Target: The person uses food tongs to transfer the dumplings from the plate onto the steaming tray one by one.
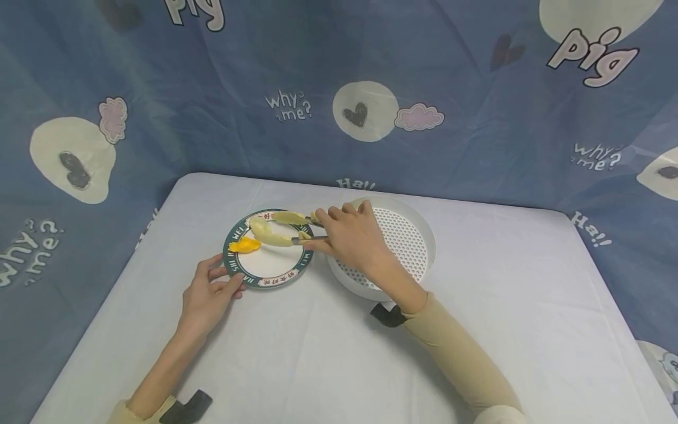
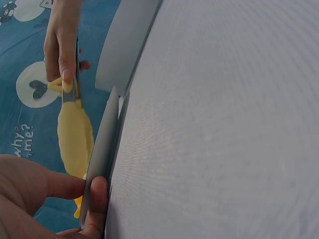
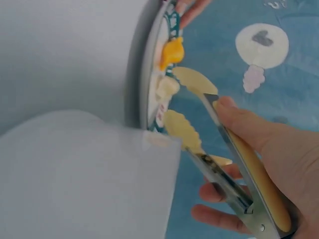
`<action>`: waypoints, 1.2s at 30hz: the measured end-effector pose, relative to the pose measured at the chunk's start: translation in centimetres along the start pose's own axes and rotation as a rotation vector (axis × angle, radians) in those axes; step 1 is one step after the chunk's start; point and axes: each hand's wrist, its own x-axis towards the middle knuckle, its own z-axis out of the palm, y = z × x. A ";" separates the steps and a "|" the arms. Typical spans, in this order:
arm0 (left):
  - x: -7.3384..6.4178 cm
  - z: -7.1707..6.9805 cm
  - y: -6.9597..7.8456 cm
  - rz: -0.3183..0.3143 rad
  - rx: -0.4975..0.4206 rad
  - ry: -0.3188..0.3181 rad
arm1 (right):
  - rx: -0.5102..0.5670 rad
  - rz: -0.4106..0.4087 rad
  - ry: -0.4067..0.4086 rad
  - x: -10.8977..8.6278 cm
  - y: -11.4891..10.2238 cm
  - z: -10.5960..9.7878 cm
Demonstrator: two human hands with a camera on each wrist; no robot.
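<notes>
My left hand pinches the near left rim of a round plate with a green lettered border, thumb on top and fingers beneath. My right hand grips metal tongs with pale yellow scalloped tips, which stand apart over the plate. On the plate's left side lies a small orange-yellow piece, its kind unclear. A pale cream piece sits on the plate near the tong tips; whether they touch it I cannot tell.
A white round basket with a perforated bottom stands right of the plate, partly under my right hand and forearm. White cloth covers the table. Behind it hangs a blue printed curtain.
</notes>
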 end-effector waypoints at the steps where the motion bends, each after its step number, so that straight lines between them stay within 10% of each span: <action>1: 0.0 0.0 0.0 -0.001 0.003 0.002 | -0.011 -0.002 0.006 0.1 -0.2 0.1; 36: -0.1 0.1 0.3 -0.013 0.008 0.009 | -0.118 -0.051 0.268 0.2 -1.6 3.5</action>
